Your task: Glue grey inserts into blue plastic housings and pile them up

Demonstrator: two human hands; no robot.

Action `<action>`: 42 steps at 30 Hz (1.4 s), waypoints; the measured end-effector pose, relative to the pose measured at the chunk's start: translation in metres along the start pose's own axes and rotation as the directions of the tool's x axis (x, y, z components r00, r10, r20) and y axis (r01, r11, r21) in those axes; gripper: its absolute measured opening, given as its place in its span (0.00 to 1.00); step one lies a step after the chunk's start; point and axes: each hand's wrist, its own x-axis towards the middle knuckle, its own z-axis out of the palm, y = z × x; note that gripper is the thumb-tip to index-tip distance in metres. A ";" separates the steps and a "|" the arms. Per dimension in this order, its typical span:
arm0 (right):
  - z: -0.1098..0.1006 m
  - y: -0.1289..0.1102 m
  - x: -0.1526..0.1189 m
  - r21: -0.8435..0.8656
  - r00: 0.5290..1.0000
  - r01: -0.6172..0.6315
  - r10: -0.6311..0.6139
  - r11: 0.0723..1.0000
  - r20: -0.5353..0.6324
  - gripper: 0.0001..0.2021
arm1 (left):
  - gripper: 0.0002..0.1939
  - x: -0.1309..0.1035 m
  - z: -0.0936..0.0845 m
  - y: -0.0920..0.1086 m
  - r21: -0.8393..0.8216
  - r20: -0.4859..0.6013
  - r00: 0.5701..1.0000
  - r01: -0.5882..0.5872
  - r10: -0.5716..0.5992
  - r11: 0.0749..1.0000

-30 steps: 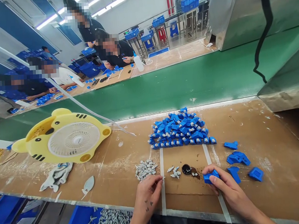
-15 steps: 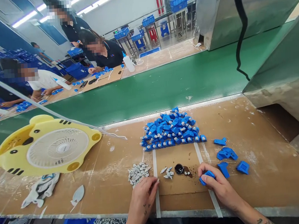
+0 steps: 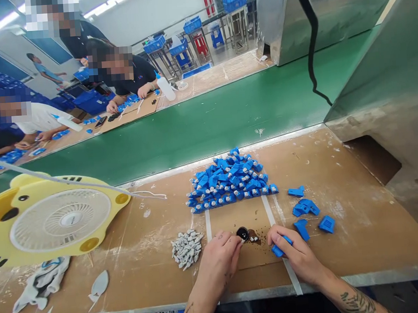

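Observation:
My left hand (image 3: 220, 257) is closed in a pinch at the near left rim of a small round cup of dark liquid (image 3: 242, 233). A small grey plastic piece shows at its fingertips, mostly hidden by them. In my right hand (image 3: 296, 252), to the right of the cup, is a blue plastic part (image 3: 277, 251), held between thumb and fingers. Tiny pale bits (image 3: 252, 239) lie in a dark stain beside the cup. Left of my left hand is a pile of grey plastic pieces (image 3: 187, 250).
Behind the cup is a heap of blue parts with pale ends (image 3: 227, 176). Several loose blue parts (image 3: 306, 207) lie at right. A yellow fan (image 3: 60, 217) and a glove (image 3: 43, 282) are at left. Beyond runs a green belt (image 3: 193, 129), with people working across it.
My left hand has moved right, from beside the grey pile to the cup of dark liquid. My right hand still holds the blue part. The whole view has shifted slightly.

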 end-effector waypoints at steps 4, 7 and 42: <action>0.000 0.000 -0.001 -0.019 1.000 0.001 -0.001 1.000 0.006 0.32 | 0.13 0.002 0.003 -0.002 0.031 0.050 0.999 -0.018 0.017 0.999; 0.000 0.000 -0.001 -0.040 1.000 0.010 -0.010 0.999 0.011 0.33 | 0.14 0.005 0.002 -0.001 0.062 0.062 0.998 -0.028 0.024 0.998; 0.059 -0.024 0.017 0.478 0.929 -0.145 0.286 0.866 -0.236 0.31 | 0.08 0.006 0.012 0.049 -0.367 -0.389 0.905 0.019 -0.172 0.930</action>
